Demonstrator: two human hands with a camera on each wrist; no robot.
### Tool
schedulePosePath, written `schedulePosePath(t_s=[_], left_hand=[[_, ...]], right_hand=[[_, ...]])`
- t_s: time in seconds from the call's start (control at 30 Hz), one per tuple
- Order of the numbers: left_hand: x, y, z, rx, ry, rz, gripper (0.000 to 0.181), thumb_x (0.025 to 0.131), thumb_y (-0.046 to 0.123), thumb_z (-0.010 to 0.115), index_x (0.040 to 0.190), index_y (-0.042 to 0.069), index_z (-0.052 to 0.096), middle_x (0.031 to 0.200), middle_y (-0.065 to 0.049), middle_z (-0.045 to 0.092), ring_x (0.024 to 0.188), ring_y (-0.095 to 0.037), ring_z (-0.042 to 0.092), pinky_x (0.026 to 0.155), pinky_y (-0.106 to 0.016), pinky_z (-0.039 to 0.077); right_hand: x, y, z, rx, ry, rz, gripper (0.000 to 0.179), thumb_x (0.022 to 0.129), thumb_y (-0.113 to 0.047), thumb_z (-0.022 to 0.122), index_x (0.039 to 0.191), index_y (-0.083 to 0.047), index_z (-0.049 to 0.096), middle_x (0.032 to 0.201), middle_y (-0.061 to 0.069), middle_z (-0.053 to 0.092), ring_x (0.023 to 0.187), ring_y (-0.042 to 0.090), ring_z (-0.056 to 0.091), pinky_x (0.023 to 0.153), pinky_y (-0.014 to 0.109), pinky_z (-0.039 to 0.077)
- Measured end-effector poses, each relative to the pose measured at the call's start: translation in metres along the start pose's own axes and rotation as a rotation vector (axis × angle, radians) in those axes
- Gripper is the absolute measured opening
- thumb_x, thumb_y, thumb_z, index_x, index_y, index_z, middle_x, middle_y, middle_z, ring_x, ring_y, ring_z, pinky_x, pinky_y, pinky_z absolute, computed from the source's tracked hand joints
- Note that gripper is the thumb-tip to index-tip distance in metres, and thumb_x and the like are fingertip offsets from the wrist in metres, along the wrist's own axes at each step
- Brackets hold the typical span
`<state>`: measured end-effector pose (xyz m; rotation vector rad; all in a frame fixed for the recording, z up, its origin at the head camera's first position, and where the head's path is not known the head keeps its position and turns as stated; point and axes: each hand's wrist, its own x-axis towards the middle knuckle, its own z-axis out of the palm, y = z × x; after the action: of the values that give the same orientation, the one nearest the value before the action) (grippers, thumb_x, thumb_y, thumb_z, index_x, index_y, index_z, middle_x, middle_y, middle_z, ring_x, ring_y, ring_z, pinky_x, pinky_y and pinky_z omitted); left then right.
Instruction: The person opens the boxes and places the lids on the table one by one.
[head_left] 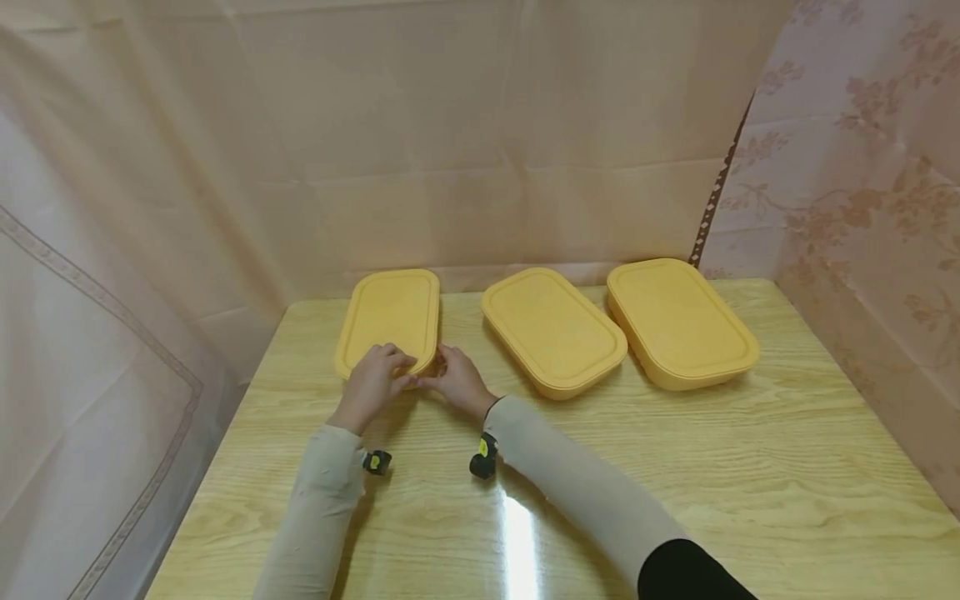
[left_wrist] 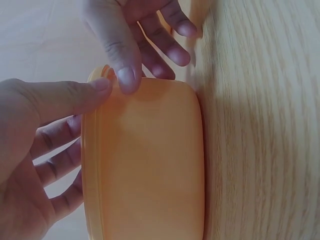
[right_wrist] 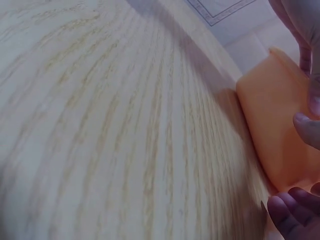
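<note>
Left hand (head_left: 373, 382) pinching the yellow rounded-rectangle plastic box (left_wrist: 150, 160)'s lid (head_left: 393, 312), right hand (head_left: 461, 383) gripping the box's 5 o'clock corner too.

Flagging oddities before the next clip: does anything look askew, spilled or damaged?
Mildly askew: the middle box and right box sit slanted to the back edge of the table, while the left box lies nearer square. No spill or damage shows.

Black wrist cameras (head_left: 377, 462) (yellow-marked) sit by pale beige sleeves (head_left: 318, 500).
</note>
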<state>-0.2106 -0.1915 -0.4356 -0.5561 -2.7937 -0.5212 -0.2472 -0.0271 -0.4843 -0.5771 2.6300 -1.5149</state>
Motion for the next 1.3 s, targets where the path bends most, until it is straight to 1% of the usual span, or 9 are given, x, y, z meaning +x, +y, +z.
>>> schedulePosePath(t_s=[0.13, 0.3, 0.43, 0.57, 0.7, 0.9, 1.03, 1.2, 1.3], left_hand=[[0.0, 0.0008, 0.0004, 0.011, 0.009, 0.003, 0.026, 0.079, 0.016, 0.079, 0.102, 0.004, 0.074, 0.097, -0.01, 0.067, 0.09, -0.027, 0.059, 0.077, -0.041, 0.052], [0.0, 0.0019, 0.0006, 0.014, 0.021, 0.009, 0.027, 0.079, 0.017, 0.08, 0.102, 0.004, 0.074, 0.096, -0.009, 0.067, 0.088, -0.026, 0.059, 0.075, -0.039, 0.052], [-0.0005, 0.0029, -0.0006, 0.007, 0.012, -0.002, 0.027, 0.079, 0.017, 0.079, 0.102, 0.004, 0.074, 0.096, -0.009, 0.067, 0.089, -0.027, 0.059, 0.075, -0.04, 0.053], [-0.0014, 0.0028, -0.0017, 0.006, 0.008, -0.006, 0.027, 0.079, 0.017, 0.079, 0.102, 0.004, 0.074, 0.098, -0.009, 0.068, 0.091, -0.027, 0.06, 0.077, -0.04, 0.053], [-0.002, 0.0018, -0.0021, 0.012, 0.016, 0.003, 0.026, 0.079, 0.016, 0.079, 0.101, 0.004, 0.074, 0.099, -0.01, 0.069, 0.091, -0.027, 0.06, 0.078, -0.04, 0.053], [-0.0028, 0.0016, -0.0036, 0.001, 0.043, 0.013, 0.026, 0.077, 0.014, 0.08, 0.1, 0.003, 0.074, 0.098, -0.01, 0.069, 0.089, -0.028, 0.059, 0.077, -0.04, 0.052], [-0.0034, 0.0014, -0.0053, 0.003, 0.045, 0.016, 0.026, 0.078, 0.014, 0.079, 0.101, 0.002, 0.074, 0.098, -0.01, 0.069, 0.089, -0.028, 0.059, 0.076, -0.041, 0.052], [-0.0041, 0.0022, -0.0071, 0.003, 0.035, 0.008, 0.025, 0.08, 0.014, 0.078, 0.102, 0.003, 0.074, 0.1, -0.01, 0.069, 0.091, -0.027, 0.059, 0.078, -0.04, 0.052], [-0.0049, 0.0031, -0.0077, 0.002, 0.04, 0.003, 0.025, 0.081, 0.015, 0.078, 0.103, 0.003, 0.073, 0.101, -0.01, 0.068, 0.092, -0.027, 0.059, 0.078, -0.04, 0.052]], right_hand=[[-0.0002, 0.0006, 0.0023, -0.015, 0.014, 0.0, 0.055, 0.08, -0.027, 0.08, 0.127, -0.006, 0.06, 0.095, 0.009, 0.063, 0.083, 0.015, 0.048, 0.069, 0.023, 0.04], [-0.0009, 0.0011, 0.0049, -0.018, 0.024, 0.011, 0.054, 0.08, -0.028, 0.08, 0.125, -0.006, 0.06, 0.097, 0.009, 0.063, 0.084, 0.014, 0.047, 0.071, 0.024, 0.041], [-0.0015, 0.0004, 0.0059, -0.021, 0.028, 0.014, 0.054, 0.081, -0.028, 0.08, 0.126, -0.006, 0.059, 0.1, 0.009, 0.063, 0.086, 0.015, 0.049, 0.073, 0.026, 0.042], [-0.0014, -0.0006, 0.0066, -0.009, 0.03, 0.022, 0.057, 0.082, -0.028, 0.079, 0.13, -0.007, 0.056, 0.108, 0.009, 0.064, 0.092, 0.017, 0.052, 0.08, 0.031, 0.046], [-0.0005, -0.0008, 0.0078, 0.008, 0.04, 0.015, 0.057, 0.082, -0.028, 0.079, 0.129, -0.007, 0.056, 0.114, 0.011, 0.064, 0.099, 0.02, 0.055, 0.086, 0.034, 0.047], [0.0005, -0.0006, 0.0093, 0.043, 0.047, 0.006, 0.057, 0.082, -0.026, 0.079, 0.129, -0.006, 0.055, 0.115, 0.012, 0.062, 0.099, 0.021, 0.055, 0.082, 0.03, 0.047], [0.0004, -0.002, 0.0092, 0.056, 0.047, 0.011, 0.058, 0.082, -0.024, 0.079, 0.131, -0.005, 0.054, 0.115, 0.013, 0.06, 0.098, 0.023, 0.055, 0.08, 0.027, 0.045], [0.0, -0.0025, 0.0093, 0.05, 0.048, 0.021, 0.058, 0.082, -0.023, 0.079, 0.131, -0.005, 0.054, 0.107, 0.011, 0.06, 0.092, 0.02, 0.053, 0.075, 0.024, 0.042], [-0.0007, -0.0025, 0.0096, 0.053, 0.052, 0.025, 0.057, 0.081, -0.024, 0.08, 0.129, -0.005, 0.055, 0.105, 0.01, 0.06, 0.09, 0.018, 0.051, 0.074, 0.024, 0.041]])
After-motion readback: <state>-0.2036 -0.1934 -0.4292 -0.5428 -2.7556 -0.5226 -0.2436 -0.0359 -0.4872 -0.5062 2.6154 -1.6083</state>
